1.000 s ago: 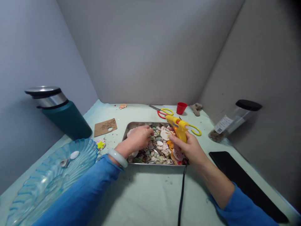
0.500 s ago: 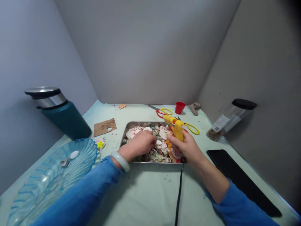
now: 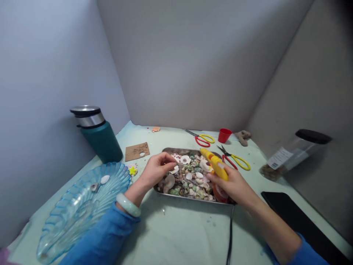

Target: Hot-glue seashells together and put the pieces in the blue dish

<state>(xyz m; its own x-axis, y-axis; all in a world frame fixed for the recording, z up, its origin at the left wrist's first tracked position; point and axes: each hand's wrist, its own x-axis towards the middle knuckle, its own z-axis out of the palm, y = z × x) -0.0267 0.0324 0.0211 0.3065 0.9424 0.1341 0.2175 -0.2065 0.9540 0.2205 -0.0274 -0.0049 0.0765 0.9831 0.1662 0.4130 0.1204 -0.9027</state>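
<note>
My right hand (image 3: pixel 231 182) is wrapped round a yellow glue gun (image 3: pixel 216 163), its nozzle pointing up and to the left over the right part of a metal tray (image 3: pixel 190 199). A small orange light glows on the gun's side. Mixed seashells (image 3: pixel 193 180) fill the tray, white, green and brownish ones. Over the tray's left end, my left hand (image 3: pixel 157 169) has thumb and forefinger pinched together. Something small and pale shows at those fingertips, too small to name. A black cord (image 3: pixel 230 235) runs from the tray's right front corner towards me.
On the left are a blue glass dish (image 3: pixel 68 213) with two shells and a teal bottle (image 3: pixel 102 141). A cardboard piece (image 3: pixel 135 150) lies behind the dish. Scissors (image 3: pixel 202 140), pliers (image 3: pixel 234 158) and a red cup (image 3: pixel 224 135) are behind the tray. A jar (image 3: pixel 286 158) and black slab (image 3: pixel 298 221) sit right.
My left hand has lifted out of the shells and drawn back to the tray's left end. The view has turned left, and the glue gun stays in my right hand.
</note>
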